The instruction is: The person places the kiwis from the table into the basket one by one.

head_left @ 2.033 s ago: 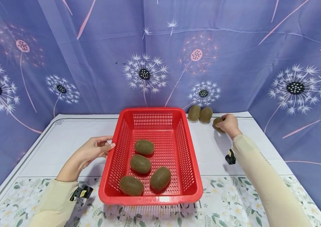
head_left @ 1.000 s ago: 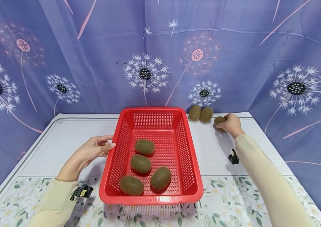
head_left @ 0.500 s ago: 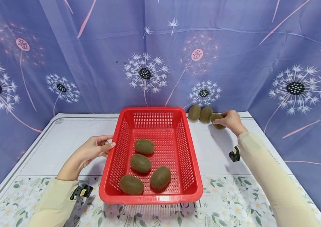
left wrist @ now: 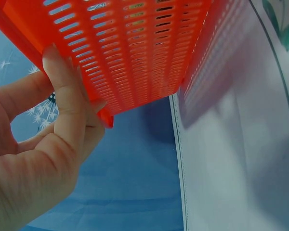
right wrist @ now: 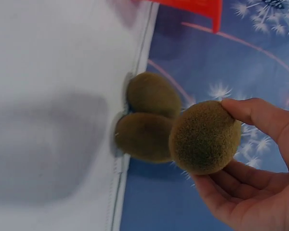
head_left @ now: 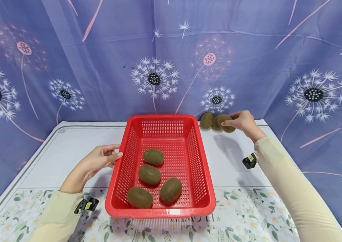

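Note:
A brown fuzzy kiwi [head_left: 227,123] is pinched between the thumb and fingers of my right hand [head_left: 246,123], lifted off the table at the back right. In the right wrist view the held kiwi [right wrist: 205,137] hangs in front of two other kiwis [right wrist: 147,137] that lie side by side. My left hand [head_left: 99,159] grips the left rim of a red perforated plastic basket [head_left: 203,168]; in the left wrist view the fingers [left wrist: 62,72] press against its rim and side. Several kiwis [head_left: 150,174] rest inside the basket, toward its left and front.
The white table top [head_left: 77,154] carries a floral-patterned cloth area [head_left: 243,215] in front. A purple dandelion-print curtain [head_left: 171,43] stands close behind the table and along both sides. Two kiwis [head_left: 206,120] sit against the curtain, just right of the basket's back corner.
My right hand has raised its kiwi from the table and carried it left, so it now partly covers a neighbouring kiwi. The left hand and basket stay in place.

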Tool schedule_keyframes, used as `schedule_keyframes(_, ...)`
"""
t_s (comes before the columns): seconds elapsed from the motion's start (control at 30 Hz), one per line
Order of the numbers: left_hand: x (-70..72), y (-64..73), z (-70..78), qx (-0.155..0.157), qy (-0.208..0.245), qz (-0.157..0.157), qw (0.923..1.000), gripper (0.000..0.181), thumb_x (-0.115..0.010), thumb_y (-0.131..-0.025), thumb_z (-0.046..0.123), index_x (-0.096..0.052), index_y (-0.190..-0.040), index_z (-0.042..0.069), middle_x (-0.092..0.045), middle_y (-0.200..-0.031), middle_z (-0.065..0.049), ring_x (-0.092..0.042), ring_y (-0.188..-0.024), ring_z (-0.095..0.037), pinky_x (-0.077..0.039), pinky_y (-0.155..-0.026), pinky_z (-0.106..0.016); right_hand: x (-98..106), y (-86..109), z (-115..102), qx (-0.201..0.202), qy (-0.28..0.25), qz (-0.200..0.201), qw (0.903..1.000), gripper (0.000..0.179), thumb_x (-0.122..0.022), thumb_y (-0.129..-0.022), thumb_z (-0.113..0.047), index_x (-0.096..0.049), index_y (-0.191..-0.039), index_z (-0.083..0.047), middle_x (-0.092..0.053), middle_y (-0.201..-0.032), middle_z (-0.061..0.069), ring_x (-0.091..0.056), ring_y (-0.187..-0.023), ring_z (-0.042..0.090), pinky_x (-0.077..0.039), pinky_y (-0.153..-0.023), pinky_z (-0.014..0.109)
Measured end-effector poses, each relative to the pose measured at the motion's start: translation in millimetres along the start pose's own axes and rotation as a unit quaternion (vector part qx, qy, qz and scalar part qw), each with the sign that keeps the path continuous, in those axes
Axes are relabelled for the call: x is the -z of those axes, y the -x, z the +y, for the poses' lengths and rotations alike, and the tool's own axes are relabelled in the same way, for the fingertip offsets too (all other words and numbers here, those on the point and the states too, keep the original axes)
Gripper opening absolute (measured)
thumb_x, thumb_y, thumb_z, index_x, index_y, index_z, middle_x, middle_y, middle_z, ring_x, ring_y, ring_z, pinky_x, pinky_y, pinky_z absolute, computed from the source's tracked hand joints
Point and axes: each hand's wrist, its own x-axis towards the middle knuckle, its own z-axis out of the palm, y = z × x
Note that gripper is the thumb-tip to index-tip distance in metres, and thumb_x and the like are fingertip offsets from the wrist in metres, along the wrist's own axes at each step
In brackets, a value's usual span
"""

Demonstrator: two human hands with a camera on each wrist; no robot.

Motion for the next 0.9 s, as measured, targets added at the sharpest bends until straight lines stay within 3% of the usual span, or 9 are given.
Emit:
schedule_keyframes(0.37,-1.3,0.5,0.0,-0.010,0.007,-0.005,0.9999,0.055,-0.053,-0.098,0.009,-0.030,-0.142,-0.015,-0.063,-0.089,-0.007,-0.065,-0.070,-0.015,-0.057,-0.070,-0.030,8,5.4,-35,0.031,-0.008,0.004,0.9995,0.058,-0.078,-0.080,-0.028,-0.061,-0.124,0.006,-0.064,-0.117,0.023,-0.061,-0.103,0.035,-0.050,-0.088,0.041)
schedule_keyframes(0.63,-1.9,1.0,1.2,-0.008,0.003,-0.003,1.0000,0.055,-0.053,-0.098,0.009,-0.030,-0.142,-0.015,-0.064,-0.090,-0.007,-0.065,-0.070,-0.015,-0.057,-0.071,-0.030,8,9.4,-64,0.038,-0.019,-0.004,0.9991,0.055,-0.080,-0.079,-0.028,-0.063,-0.122,0.002,-0.064,-0.119,0.021,-0.058,-0.109,0.033,-0.046,-0.095,0.044)
schedule_keyframes(0.9,-2.3,0.9,1.0,-0.012,0.006,-0.005,0.9999,0.055,-0.052,-0.098,0.009,-0.029,-0.142,-0.016,-0.064,-0.090,-0.007,-0.065,-0.070,-0.015,-0.057,-0.071,-0.029,3,11.9,-92,0.050,-0.018,-0.015,0.9985,0.053,-0.078,-0.080,-0.027,-0.062,-0.123,0.000,-0.064,-0.119,0.020,-0.059,-0.109,0.031,-0.047,-0.093,0.042)
